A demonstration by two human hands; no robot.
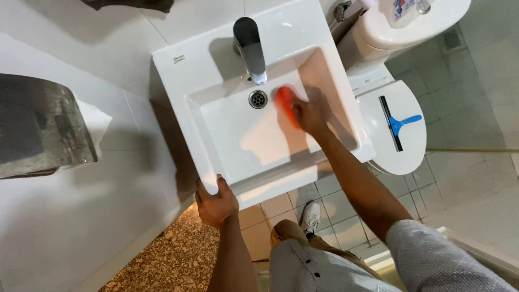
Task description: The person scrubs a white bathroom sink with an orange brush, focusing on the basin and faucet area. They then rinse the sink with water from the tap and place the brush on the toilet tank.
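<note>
My right hand [312,111] is inside a white rectangular wash basin [178,75] and grips an orange sponge [285,100], blurred with motion, pressed on the basin floor just right of the metal drain [258,99]. A chrome tap [250,47] overhangs the drain from the far rim. My left hand [215,201] clasps the basin's near left corner, fingers curled over the rim.
A white toilet [401,151] stands right of the basin, lid down, with a blue-handled squeegee [397,123] lying on it. A metal paper dispenser [43,127] hangs on the wall at left. Tiled floor and my white shoe [310,216] lie below.
</note>
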